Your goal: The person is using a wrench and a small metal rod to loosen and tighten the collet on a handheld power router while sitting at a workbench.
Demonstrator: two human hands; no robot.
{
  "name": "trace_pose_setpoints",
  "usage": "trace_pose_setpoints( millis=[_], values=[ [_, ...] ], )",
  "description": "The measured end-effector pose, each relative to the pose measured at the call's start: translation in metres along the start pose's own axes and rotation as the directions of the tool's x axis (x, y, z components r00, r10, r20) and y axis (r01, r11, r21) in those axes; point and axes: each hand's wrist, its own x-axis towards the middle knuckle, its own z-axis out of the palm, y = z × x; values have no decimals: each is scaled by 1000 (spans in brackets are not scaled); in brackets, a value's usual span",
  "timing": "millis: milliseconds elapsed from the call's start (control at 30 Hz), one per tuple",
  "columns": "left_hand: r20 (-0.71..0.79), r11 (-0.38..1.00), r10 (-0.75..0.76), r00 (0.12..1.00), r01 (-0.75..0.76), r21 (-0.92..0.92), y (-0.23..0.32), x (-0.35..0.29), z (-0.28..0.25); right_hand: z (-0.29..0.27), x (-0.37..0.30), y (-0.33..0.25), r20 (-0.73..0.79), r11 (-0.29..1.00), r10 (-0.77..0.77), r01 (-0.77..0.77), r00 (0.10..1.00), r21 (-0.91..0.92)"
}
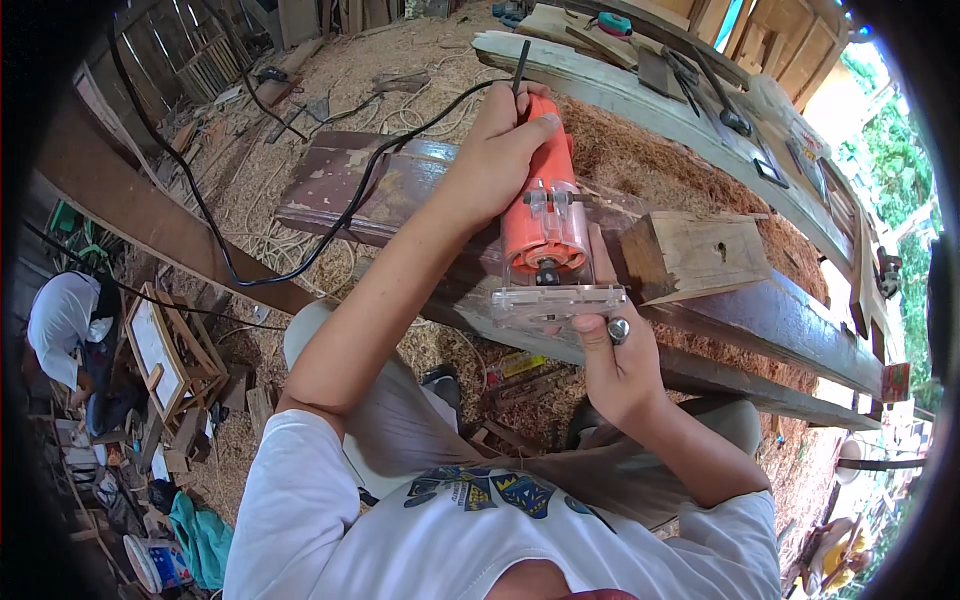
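1. The orange router [545, 228] is held up in front of the person's body, over the dark wooden surface [800, 328], its clear base [560, 297] turned toward the wearer.
2. The left hand [503, 150] is wrapped around the upper body of the tool. If that grip loosened, the weight could tip onto the other hand.
3. The right hand [625, 368] is closed around the clear base, thumb in front and fingers behind. A round silver piece [619, 330] sits beside the thumb; whether it is pinched or fixed to the base, I cannot tell. If loose, it could drop between the planks.
4. The right fingers are near the dark collet [547, 272]. Were the tool powered and switched on by accident, they could be cut; neither the plug nor the switch position can be made out.
5. The black cord [347, 218] loops past the left forearm. A snag or a tug from it could twist the router in the grip.
6. A wooden block [690, 258] rests on the surface just beside the base. A careless swing to the right could knock the two together.
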Motion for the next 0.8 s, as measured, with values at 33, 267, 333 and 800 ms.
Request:
trace_pose_setpoints(
  millis=[33,267,333,800],
  values=[
    [-19,998,5,1000,-4,69,-2,1,-1,0,0,-1,-1,1000,-1,1,1000,1],
    [-123,968,173,977,-145,203,-8,5,0,-1,0,6,-15,999,2,-2,1000,-44],
    [-151,982,158,976,-138,132,-7,5,3,0,1,5,-18,1000,5,-5,1000,-12],
    [-151,983,-153,977,134,-126,18,-11,10,-9,4,4,-16,983,-112,108,994,-150]
  ],
)
